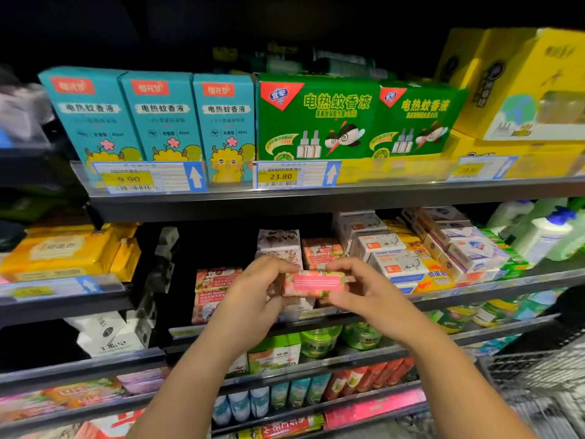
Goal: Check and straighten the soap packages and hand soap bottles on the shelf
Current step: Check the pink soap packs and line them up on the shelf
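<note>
A pink soap package [317, 282] with a pink label is held between both hands in front of the middle shelf [474, 293]. My left hand [253, 293] grips its left end and my right hand [357, 289] grips its right end. Behind it stand stacked soap boxes [280, 243], and pink Goat Soap boxes [211, 291] sit to the left. More white and purple soap boxes [399, 264] fill the shelf to the right. White hand soap bottles [544, 234] with blue pumps stand at the far right.
The upper shelf carries teal boxes [158, 117] and green mosquito liquid boxes [316, 117]. Yellow packs [63, 251] lie at the left. Lower shelves hold green tubs [319, 342] and tubes. A wire cart [538, 381] stands at the bottom right.
</note>
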Motion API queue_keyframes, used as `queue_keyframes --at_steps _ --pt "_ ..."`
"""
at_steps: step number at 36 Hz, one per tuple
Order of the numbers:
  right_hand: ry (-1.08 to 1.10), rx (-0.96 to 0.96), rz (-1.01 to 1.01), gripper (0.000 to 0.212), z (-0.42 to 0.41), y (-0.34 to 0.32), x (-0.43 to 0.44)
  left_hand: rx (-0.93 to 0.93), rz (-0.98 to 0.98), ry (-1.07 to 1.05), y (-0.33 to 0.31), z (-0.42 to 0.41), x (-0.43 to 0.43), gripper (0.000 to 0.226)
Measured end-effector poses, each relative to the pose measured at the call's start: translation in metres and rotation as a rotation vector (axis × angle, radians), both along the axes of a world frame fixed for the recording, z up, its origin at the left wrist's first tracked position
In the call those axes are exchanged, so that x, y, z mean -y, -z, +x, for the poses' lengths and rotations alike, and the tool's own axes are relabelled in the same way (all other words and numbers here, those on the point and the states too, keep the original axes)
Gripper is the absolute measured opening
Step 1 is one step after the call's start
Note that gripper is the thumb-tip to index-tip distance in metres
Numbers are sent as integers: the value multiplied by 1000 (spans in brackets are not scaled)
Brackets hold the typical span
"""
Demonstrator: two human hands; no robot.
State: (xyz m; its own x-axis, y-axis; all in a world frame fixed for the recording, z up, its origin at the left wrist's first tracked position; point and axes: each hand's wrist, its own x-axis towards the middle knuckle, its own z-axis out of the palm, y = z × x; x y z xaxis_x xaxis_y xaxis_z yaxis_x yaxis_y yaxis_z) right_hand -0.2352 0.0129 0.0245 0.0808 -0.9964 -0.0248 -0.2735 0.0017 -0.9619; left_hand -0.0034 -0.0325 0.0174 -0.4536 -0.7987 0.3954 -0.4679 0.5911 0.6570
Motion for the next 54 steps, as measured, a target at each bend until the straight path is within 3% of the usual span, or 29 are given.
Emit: queue_keyframes --at_steps 3,5,11,15,20,22,25,30,34,45,51,54 --pt "10 277 119 43 8 5 1 -29 -18 18 4 4 2 49" --pt "28 349 119 44 10 9 3 -28 20 55 3 6 2 47" --pt "20 150 -20 51 17 14 11 202 223 131 -6 14 8 75" --pt "-29 130 -76 54 30 16 18 262 208 17 -10 14 18 67" --pt "-38 131 -64 63 42 12 33 238 283 47 -3 30 44 63" --pt "-13 -45 -48 62 42 8 40 212 275 -7 0 37 53 61" --pt "-11 -467 -6 61 41 7 53 183 283 -182 8 47 71 75" --pt "-113 -743 30 64 58 27 68 280 212 -377 44 67 117 57" --pt "-112 -810 35 65 66 43 74 408 225 -403 55 72 133 60" --pt "-88 -866 18 66 69 56 78 461 215 -326 62 71 148 50" --pt "-93 -851 32 67 68 56 78 370 339 -258 65 72 141 75" --pt "-95 -848 30 66 68 56 78 356 373 -292 74 74 138 57"
